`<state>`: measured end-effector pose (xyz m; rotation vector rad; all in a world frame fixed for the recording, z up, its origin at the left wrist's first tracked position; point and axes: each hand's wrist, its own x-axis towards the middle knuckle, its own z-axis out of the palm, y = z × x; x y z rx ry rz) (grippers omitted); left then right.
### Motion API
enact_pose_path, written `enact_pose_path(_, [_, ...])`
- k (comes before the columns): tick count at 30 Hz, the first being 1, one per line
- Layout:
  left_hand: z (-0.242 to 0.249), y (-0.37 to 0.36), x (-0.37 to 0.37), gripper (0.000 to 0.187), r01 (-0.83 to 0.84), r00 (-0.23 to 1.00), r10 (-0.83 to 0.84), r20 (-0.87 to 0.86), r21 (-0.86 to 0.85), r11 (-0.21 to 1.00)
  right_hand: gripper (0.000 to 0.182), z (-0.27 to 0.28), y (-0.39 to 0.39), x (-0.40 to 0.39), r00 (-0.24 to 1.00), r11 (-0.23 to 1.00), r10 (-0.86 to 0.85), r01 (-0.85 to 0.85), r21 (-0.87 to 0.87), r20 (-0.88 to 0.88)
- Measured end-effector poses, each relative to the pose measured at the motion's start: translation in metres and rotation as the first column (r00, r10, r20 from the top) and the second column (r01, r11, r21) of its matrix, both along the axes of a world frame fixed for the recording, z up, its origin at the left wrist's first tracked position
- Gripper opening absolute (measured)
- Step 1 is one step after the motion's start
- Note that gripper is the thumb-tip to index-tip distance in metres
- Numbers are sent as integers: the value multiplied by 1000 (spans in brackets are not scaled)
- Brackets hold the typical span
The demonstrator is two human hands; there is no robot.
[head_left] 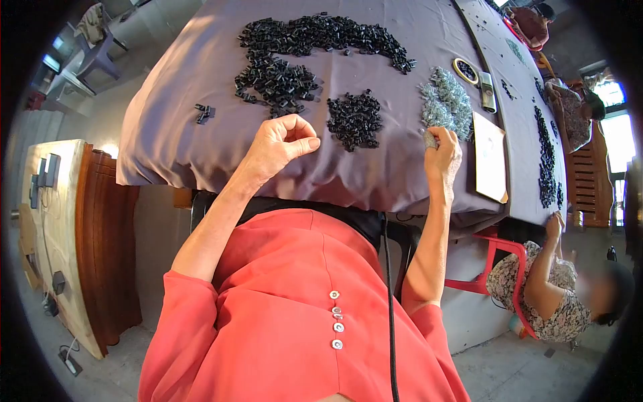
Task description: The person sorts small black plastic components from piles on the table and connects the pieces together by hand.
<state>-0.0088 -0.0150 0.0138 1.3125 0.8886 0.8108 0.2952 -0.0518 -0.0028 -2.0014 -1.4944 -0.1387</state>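
My left hand (284, 142) is raised over the near part of the cloth-covered table, thumb and fingers curled toward each other; whether anything small is between them I cannot make out. Below the heap of clear small parts (447, 102), my right hand (443, 153) is closed, with a greyish tip at its thumb side. A compact pile of small black parts (354, 120) lies between my hands. The larger heap of black parts (278, 80) spreads behind my left hand, and a few loose black parts (203, 113) sit to its left.
Right of the clear parts are a tape roll (466, 71), a grey-white object (487, 92) and a pale board (490, 158). A person (546, 281) sits on a red chair (493, 258) at the right; others are farther back. A wooden cabinet (107, 248) stands left.
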Motion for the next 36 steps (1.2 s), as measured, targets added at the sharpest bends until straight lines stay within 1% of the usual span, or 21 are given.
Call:
enact_pose_path(3, [-6,1,0,8,-4,1000,4,-27,6,1000,12,-9,2,-3,997,999,-32,33,-19,64])
enact_pose_path(4, [-8,2,0,8,-6,999,6,-32,5,1000,13,-5,1,-4,999,999,-19,21,-41,37])
enact_pose_path(7, [-9,3,-1,7,-10,999,11,-47,9,1000,12,-3,0,-4,999,998,12,-10,-59,36])
enact_pose_path(10, [-9,3,-1,7,-9,998,10,-56,11,1000,11,5,-2,-8,997,995,43,-48,-84,-65])
enact_pose_path(13, [-10,3,-1,7,-5,998,6,-63,20,1000,11,-2,1,-4,992,998,55,-54,10,-114])
enact_pose_path(16, [-6,2,-1,8,-4,996,3,-86,-8,1000,10,-3,1,-1,992,998,59,-62,-28,-111])
enact_pose_path(18, [-4,2,-1,8,-2,995,0,-100,-24,1000,10,-3,0,-2,993,997,56,-60,-42,-104])
enact_pose_path(25, [-5,1,0,9,-5,991,5,-133,-2,1000,12,1,-1,-4,995,993,63,-70,-96,-76])
enact_pose_path(29, [-4,0,1,9,-8,988,9,-152,4,1000,15,-2,2,-1,999,999,6,-7,-34,-45])
enact_pose_path(31, [-10,2,2,10,1,995,-2,-100,-12,1000,17,-1,2,-2,1000,999,-19,19,-37,-13])
enact_pose_path(32, [-13,2,1,10,1,997,-2,-76,-19,1000,17,-2,1,-1,999,999,-12,14,-48,32])
enact_pose_path(34, [-14,2,4,11,10,995,-2,-102,77,997,18,-9,4,-2,994,997,35,-29,-65,99])
enact_pose_path(36, [-14,4,-2,12,9,987,15,-161,148,989,17,-5,5,-9,992,996,22,-10,-91,126])
